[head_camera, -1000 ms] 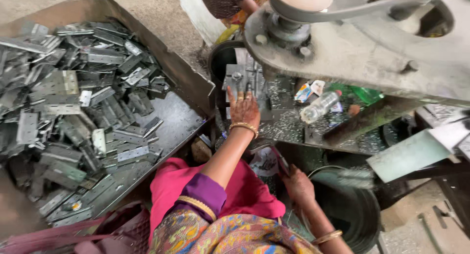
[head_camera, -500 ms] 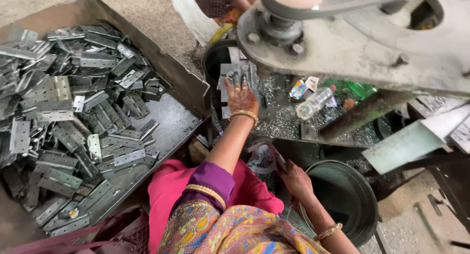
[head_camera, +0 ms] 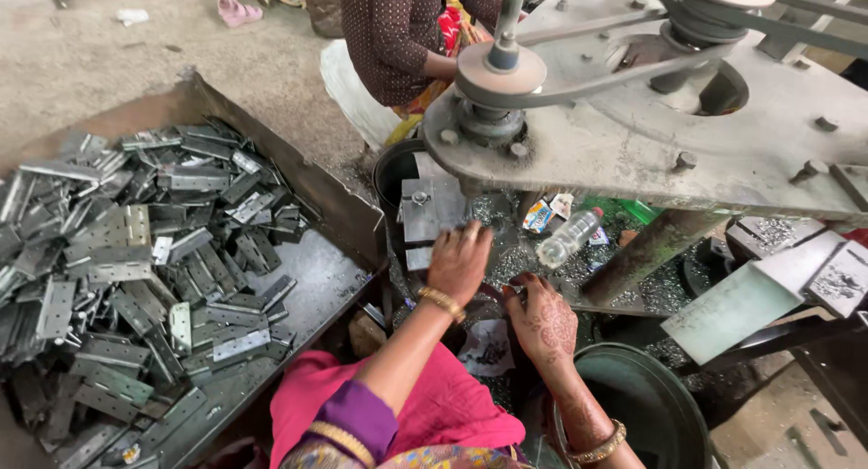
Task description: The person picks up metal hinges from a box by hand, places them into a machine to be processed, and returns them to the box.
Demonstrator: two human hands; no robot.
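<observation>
Since half a second ago: right hand point(head_camera: 545, 323) up from beside the dark round bin point(head_camera: 653, 406) to the edge of the press bed, now just beside the left hand point(head_camera: 459, 261); view tilted up, more of the machine and of the second person showing.

Left hand palm down at the front of the grey metal block point(head_camera: 432, 207) under the machine, fingers loosely spread and reaching onto the block's lower edge; whether anything is pinched beneath them, cannot tell. Gold bangle at the wrist. Right hand knuckles up, patterned with dye, fingers curled toward the bed's shaving-covered edge, apparently holding nothing, though fingertips are partly hidden.

Block standing on the press bed, just in front of a dark bucket point(head_camera: 395, 169), below the belt pulley point(head_camera: 500, 73) of the heavy grey machine frame point(head_camera: 687, 144).

To the right on the bed: clear plastic bottle point(head_camera: 567, 238) lying on its side among metal shavings, small wrappers beside it.

To the left: large rusty tray point(head_camera: 312, 279) heaped with flat grey hinge plates point(head_camera: 136, 252).

Beyond the machine: another person point(head_camera: 398, 35) in a dotted dark top, seated on the concrete floor.
</observation>
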